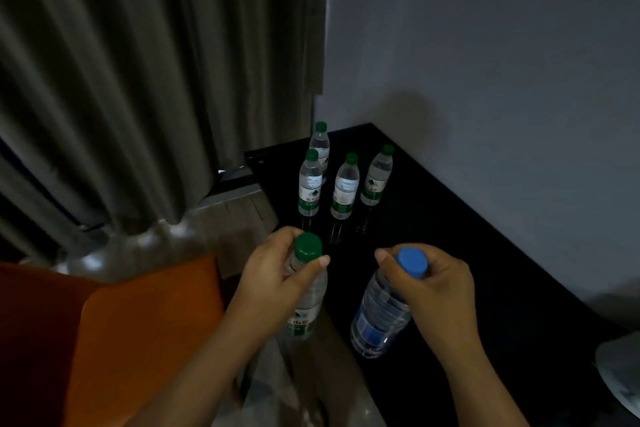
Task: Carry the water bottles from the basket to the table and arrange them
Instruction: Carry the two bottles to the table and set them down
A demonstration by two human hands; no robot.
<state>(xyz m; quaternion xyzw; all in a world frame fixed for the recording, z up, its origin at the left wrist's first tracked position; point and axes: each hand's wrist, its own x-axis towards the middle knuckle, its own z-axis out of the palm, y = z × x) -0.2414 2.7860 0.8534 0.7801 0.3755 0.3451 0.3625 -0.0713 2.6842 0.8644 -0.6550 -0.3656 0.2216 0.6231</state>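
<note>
My left hand (273, 274) grips the neck of a green-capped water bottle (306, 308), held just over the near left edge of the black table (485, 253). My right hand (433, 284) grips a blue-capped bottle (381, 319) by its neck, tilted, above the table's near part. Several green-capped bottles stand upright at the table's far end: one at the back (320, 146), one in front of it (310, 187), a middle one (344, 189) and a right one (376, 178). The basket is not in view.
An orange chair (114, 333) sits at the lower left. Grey curtains (121, 80) hang on the left, and a white wall (485, 62) runs along the table's right side. A pale object (620, 371) lies at the table's near right edge.
</note>
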